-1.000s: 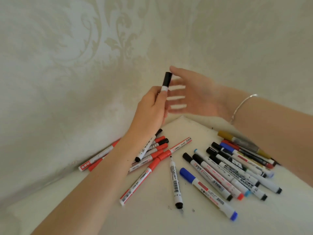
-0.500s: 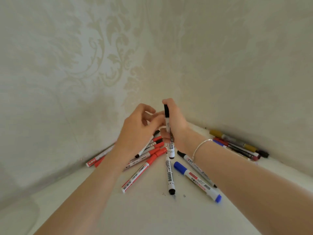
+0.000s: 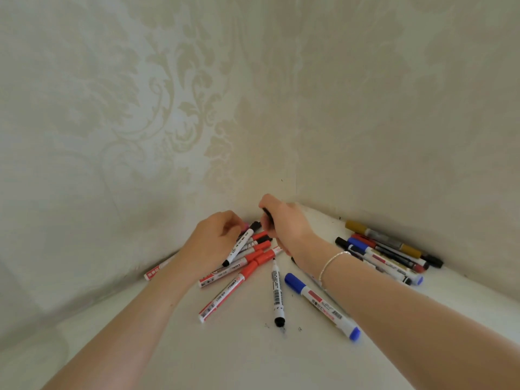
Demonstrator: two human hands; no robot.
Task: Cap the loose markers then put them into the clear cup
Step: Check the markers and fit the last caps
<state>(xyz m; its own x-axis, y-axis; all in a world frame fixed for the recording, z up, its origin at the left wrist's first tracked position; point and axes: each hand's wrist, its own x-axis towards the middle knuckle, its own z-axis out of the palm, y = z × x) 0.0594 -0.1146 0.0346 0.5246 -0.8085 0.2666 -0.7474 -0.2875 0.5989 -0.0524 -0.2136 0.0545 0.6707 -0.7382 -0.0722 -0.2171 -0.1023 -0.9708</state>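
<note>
the right hand [image 3: 284, 223] is curled shut around a black-capped marker [image 3: 266, 216] near the corner where the 2 patterned walls [image 3: 168, 108] meet; only a short dark stretch of that marker shows above the fingers, the rest hidden in the fist. a thin silver bracelet [image 3: 333, 261] circles the right wrist. the left hand [image 3: 213, 240] rests low over the red marker pile [image 3: 247, 257], fingers bent inward with something small and pinkish at their tips; whether it is pinched cannot be told. just beside its knuckles a white marker with a black cap [image 3: 240, 244] lies tilted across the pile. the red markers have white barrels with red caps and printed labels, fanned out on the white table [image 3: 253, 358]. one uncapped black marker [image 3: 278, 294] lies alone, its bare tip pointing toward the hands, black end toward the camera, with dark specks near it. a fat blue marker [image 3: 320, 305] with blue cap and blue end lies partly under the right forearm. by the right wall a second bunch [image 3: 388, 251] lies side by side: gold, red, blue and black.
</note>
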